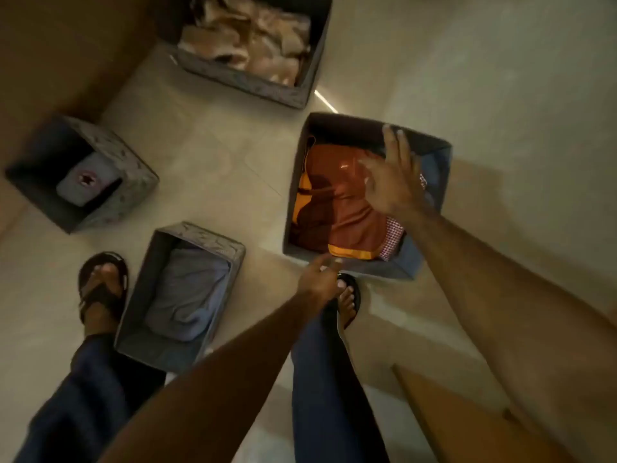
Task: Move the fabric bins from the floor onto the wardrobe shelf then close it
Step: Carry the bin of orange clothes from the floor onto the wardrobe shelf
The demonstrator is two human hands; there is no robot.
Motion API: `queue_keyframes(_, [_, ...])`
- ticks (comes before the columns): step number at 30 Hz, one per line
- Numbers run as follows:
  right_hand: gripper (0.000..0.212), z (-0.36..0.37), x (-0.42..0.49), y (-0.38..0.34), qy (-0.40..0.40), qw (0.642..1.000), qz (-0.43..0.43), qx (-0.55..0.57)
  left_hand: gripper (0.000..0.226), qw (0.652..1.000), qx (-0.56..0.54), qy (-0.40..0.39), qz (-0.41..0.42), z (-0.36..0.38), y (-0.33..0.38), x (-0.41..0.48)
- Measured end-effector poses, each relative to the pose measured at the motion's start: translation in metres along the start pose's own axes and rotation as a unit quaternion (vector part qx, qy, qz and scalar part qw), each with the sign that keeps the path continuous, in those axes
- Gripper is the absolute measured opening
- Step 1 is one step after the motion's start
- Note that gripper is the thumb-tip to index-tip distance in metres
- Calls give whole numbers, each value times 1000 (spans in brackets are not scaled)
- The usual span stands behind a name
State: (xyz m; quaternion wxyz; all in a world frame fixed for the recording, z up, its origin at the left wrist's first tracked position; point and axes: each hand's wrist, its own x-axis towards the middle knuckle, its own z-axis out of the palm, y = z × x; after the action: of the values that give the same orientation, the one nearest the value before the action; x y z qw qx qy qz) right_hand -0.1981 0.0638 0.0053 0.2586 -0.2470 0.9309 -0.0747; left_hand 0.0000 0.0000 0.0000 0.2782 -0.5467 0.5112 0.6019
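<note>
While four grey fabric bins sit on the pale floor [500, 78], both bare hands reach down over the nearest one; the right hand [397, 182] hovers with fingers spread open above the bin of orange clothes [430, 225], holding nothing; the left hand [317, 279] points loosely toward that bin's near edge, empty too; a bin of grey cloth [230, 265] lies between the sandalled feet; two more bins lie farther off, one at the left [133, 182], one at the top [263, 85].

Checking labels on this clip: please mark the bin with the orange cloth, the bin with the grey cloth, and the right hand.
bin with the orange cloth [434, 208]: head view, right wall.
bin with the grey cloth [197, 233]: head view, far rim.
right hand [397, 182]: head view, back of hand.
</note>
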Motion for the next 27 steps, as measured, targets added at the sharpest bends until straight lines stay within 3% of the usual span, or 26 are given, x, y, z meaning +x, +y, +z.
queue_keyframes(2, [38,11,21,6,2,997,-32,-67,30,999,-31,-4,-25,8,-4,18])
queue_keyframes(5, [47,19,51,17,-60,992,-21,-107,31,999,-27,1,-29,8,-10,39])
queue_keyframes(8, [56,20,66,24,-61,992,0,-114,54,999,20,43,-5,-2,-2,52])
queue_keyframes(12, [64,14,59,37,-43,997,63,-14,63,986,34,111,120,-25,24,61])
queue_keyframes(15, [53,16,51,56,-49,987,152,16,67,966,187,70,162,-32,36,74])
queue_keyframes(18, [46,22,37,72,-69,975,197,76,46,930,329,69,150,-36,46,81])
queue_keyframes(22, [30,26,14,76,-21,982,164,95,34,880,407,135,203,-46,75,83])
queue_keyframes(27, [37,-7,-21,81,-15,969,211,130,45,851,464,91,228,-54,111,36])
